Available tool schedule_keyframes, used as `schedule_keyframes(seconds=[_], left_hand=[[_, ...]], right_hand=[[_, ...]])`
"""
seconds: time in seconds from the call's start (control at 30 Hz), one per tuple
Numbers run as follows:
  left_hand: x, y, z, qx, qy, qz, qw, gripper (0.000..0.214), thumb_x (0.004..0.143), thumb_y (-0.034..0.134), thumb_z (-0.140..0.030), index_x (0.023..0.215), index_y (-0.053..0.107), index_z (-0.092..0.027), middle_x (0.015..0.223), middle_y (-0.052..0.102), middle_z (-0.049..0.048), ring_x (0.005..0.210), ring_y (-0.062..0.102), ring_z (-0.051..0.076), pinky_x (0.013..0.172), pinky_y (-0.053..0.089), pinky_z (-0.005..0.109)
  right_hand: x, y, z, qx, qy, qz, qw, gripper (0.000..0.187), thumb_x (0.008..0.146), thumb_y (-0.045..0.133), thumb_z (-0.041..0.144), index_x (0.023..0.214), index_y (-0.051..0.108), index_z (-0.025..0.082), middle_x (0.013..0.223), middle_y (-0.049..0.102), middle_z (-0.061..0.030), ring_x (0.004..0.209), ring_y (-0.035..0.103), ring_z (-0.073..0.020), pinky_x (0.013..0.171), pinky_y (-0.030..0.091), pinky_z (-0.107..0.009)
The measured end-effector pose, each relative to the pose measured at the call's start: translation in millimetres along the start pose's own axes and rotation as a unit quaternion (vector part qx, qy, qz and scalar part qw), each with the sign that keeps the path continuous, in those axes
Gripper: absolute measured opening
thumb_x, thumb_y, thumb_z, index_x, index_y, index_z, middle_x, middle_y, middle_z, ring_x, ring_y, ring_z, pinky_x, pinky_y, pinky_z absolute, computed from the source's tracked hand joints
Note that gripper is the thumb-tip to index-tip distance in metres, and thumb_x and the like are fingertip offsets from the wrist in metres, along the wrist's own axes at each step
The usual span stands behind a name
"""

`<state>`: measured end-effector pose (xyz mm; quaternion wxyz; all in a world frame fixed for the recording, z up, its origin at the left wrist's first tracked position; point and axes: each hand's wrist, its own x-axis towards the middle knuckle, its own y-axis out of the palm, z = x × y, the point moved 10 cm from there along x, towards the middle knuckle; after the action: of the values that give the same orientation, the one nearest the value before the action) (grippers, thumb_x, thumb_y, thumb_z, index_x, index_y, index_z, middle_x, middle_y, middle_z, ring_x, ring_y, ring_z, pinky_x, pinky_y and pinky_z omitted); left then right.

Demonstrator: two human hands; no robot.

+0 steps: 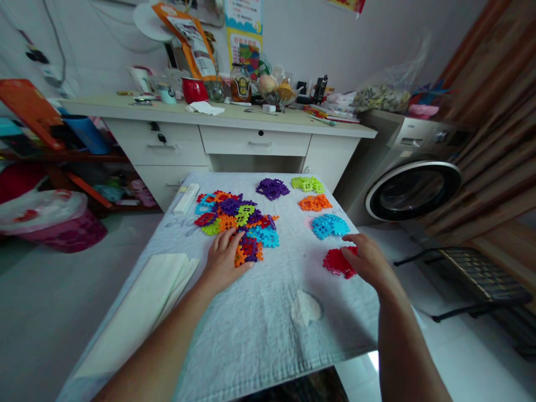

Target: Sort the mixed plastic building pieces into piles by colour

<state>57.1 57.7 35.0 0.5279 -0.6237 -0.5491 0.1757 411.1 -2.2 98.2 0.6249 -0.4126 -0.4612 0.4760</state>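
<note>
A mixed heap of colourful plastic interlocking pieces (pixel 234 219) lies in the middle of a table covered with a pale cloth (pixel 259 318). My left hand (pixel 224 259) rests at the heap's near edge, fingers spread over orange and purple pieces. To the right lie sorted piles: purple (pixel 272 188), green (pixel 307 184), orange (pixel 315 202), blue (pixel 330 226) and red (pixel 337 261). My right hand (pixel 368 262) lies on the red pile, fingers curled down over its pieces.
A folded cream cloth (pixel 138 307) lies at the table's left, and a white box (pixel 186 199) at its far left. Behind stand a cluttered white desk (pixel 251 139) and a washing machine (pixel 412 190). A dark rack (pixel 481 279) sits on the floor at right.
</note>
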Motion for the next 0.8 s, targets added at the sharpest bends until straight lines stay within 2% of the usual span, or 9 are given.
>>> schedule_keyframes(seconds=[0.1,0.2,0.3,0.4,0.53,0.67,0.8], left_hand=[[-0.3,1.1,0.7,0.004,0.001,0.002,1.000,0.074,0.076,0.068,-0.047,0.140,0.040,-0.022,0.145,0.039,0.0145,0.136,0.036,0.035,0.115,0.030,0.053],[-0.7,0.3,0.1,0.000,0.000,0.000,1.000,0.075,0.076,0.069,-0.048,0.140,0.040,-0.023,0.147,0.038,0.0142,0.136,0.036,0.035,0.114,0.031,0.054],[-0.9,-1.0,0.5,-0.015,-0.006,-0.002,1.000,0.077,0.074,0.070,-0.051,0.140,0.041,-0.024,0.147,0.038,0.0141,0.136,0.036,0.036,0.112,0.032,0.055],[-1.1,-2.7,3.0,-0.029,-0.017,-0.011,0.999,0.076,0.075,0.070,-0.054,0.139,0.043,-0.024,0.147,0.037,0.0141,0.136,0.037,0.037,0.112,0.033,0.056],[-1.0,-1.8,5.6,-0.030,-0.025,-0.021,0.999,0.076,0.075,0.069,-0.055,0.139,0.045,-0.024,0.149,0.031,0.0146,0.138,0.035,0.037,0.112,0.033,0.055],[0.5,-3.2,6.9,-0.014,-0.037,-0.040,0.998,0.077,0.073,0.072,-0.051,0.139,0.045,-0.023,0.152,0.025,0.0151,0.140,0.031,0.038,0.114,0.031,0.054],[1.6,-5.3,8.3,-0.005,-0.045,-0.058,0.997,0.079,0.071,0.073,-0.051,0.138,0.045,-0.021,0.153,0.022,0.0157,0.141,0.028,0.039,0.115,0.029,0.055]], right_hand=[[12.7,10.6,59.1,0.042,-0.067,0.013,0.997,0.029,0.087,0.055,0.024,0.113,0.067,0.018,0.115,0.065,-0.0125,0.109,0.061,-0.0260,0.098,0.045,-0.040],[28.0,33.6,119.8,0.097,-0.142,0.058,0.983,0.027,0.088,0.059,0.025,0.112,0.066,0.015,0.112,0.066,-0.0126,0.109,0.060,-0.0241,0.099,0.044,-0.037],[52.0,61.4,152.6,0.143,-0.147,0.083,0.975,0.027,0.090,0.059,0.028,0.112,0.065,0.014,0.112,0.067,-0.0133,0.103,0.062,-0.0217,0.093,0.045,-0.033],[79.5,88.6,153.3,0.203,-0.074,0.083,0.973,0.026,0.091,0.058,0.030,0.112,0.063,0.015,0.110,0.068,-0.0113,0.094,0.064,-0.0186,0.082,0.046,-0.029],[98.4,115.8,142.7,0.284,0.013,0.090,0.955,0.018,0.087,0.060,0.030,0.098,0.062,0.016,0.089,0.068,-0.0038,0.078,0.062,-0.0147,0.068,0.044,-0.025],[100.6,129.5,143.0,0.340,0.028,0.103,0.934,0.020,0.077,0.067,0.029,0.092,0.059,0.019,0.079,0.064,0.0016,0.069,0.058,-0.0122,0.062,0.043,-0.022],[102.7,130.6,143.8,0.308,0.021,0.101,0.946,0.030,0.070,0.070,0.029,0.096,0.059,0.020,0.081,0.064,0.0018,0.071,0.059,-0.0130,0.063,0.042,-0.023]])
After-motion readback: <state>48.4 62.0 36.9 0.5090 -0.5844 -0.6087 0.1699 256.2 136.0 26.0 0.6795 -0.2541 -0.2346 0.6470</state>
